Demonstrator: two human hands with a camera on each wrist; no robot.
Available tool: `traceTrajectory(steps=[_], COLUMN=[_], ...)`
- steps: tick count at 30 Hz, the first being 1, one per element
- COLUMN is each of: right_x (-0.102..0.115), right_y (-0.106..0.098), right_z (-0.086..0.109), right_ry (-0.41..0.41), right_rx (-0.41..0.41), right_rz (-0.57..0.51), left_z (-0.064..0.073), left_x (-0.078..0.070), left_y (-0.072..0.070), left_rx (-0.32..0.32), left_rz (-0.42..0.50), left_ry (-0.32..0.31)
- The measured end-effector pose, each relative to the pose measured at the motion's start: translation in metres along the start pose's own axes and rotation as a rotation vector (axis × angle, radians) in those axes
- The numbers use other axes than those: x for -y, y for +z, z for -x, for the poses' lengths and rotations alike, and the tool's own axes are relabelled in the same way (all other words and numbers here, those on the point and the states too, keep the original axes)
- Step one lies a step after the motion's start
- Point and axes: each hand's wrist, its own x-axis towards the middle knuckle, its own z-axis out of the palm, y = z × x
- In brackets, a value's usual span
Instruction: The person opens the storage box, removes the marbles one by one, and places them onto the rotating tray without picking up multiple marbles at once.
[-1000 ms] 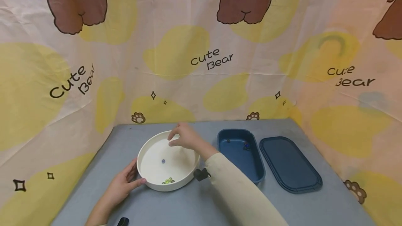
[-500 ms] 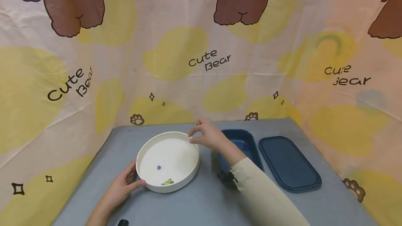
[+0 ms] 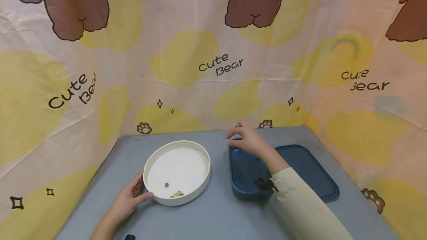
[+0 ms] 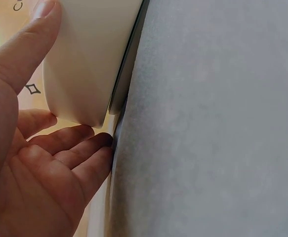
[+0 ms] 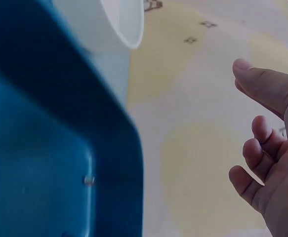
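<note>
My left hand (image 3: 128, 196) grips the left side of a round white tray (image 3: 207, 175), thumb at the rim and fingers against the outer wall, as the left wrist view (image 4: 97, 54) also shows. Inside the tray lie a single blue marble (image 3: 166, 185) and, by its front wall, several yellow-green marbles (image 3: 177, 194). Above the far left corner of a dark blue box (image 3: 245, 175) hovers my right hand (image 3: 248, 142), fingers loosely bent and nothing between them. In the right wrist view one small marble (image 5: 88, 181) shows in the box; the forearm hides part of its inside.
A dark blue lid (image 3: 303, 162) lies right of the box, partly covered by the right sleeve (image 3: 307, 199). Everything stands on a grey table (image 3: 197, 221). A printed cloth (image 3: 186, 55) rises behind and at both sides.
From over the white tray, my right hand has moved right to above the blue box. The blue marble has rolled toward the tray's front left. My left hand keeps its hold.
</note>
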Motion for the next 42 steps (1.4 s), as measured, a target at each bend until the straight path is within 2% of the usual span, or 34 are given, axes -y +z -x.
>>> traceTrajectory(steps=[4,9,15,25,31,37,42], right_x=[-0.018,-0.038,-0.06,-0.097,-0.109,-0.116,-0.119], right_y=[-0.007,-0.014,-0.02,-0.021,-0.019,-0.015,-0.014], right_z=[0.006,0.012,0.023,0.034,0.039,0.042,0.041], right_ry=[0.002,0.005,0.05,0.14,0.19,0.215,0.23], right_rx=[-0.023,-0.036,-0.022,0.001,0.008,0.036,0.041], right_rz=[0.006,0.045,0.079,0.118,0.156,0.132,0.123], left_z=[0.0,0.002,0.001,0.001,0.001,0.001,0.0], left_x=[0.0,-0.002,-0.002,0.0,0.001,0.001,0.001], left_y=[0.0,-0.001,0.0,0.0,-0.002,-0.002,-0.001], left_rx=[0.001,-0.009,-0.008,-0.013,-0.004,0.005,-0.001], left_rz=[-0.002,-0.012,-0.023,-0.028,-0.016,-0.02,-0.019], left_ry=[-0.018,-0.007,-0.018,0.014,-0.002,-0.01,0.007])
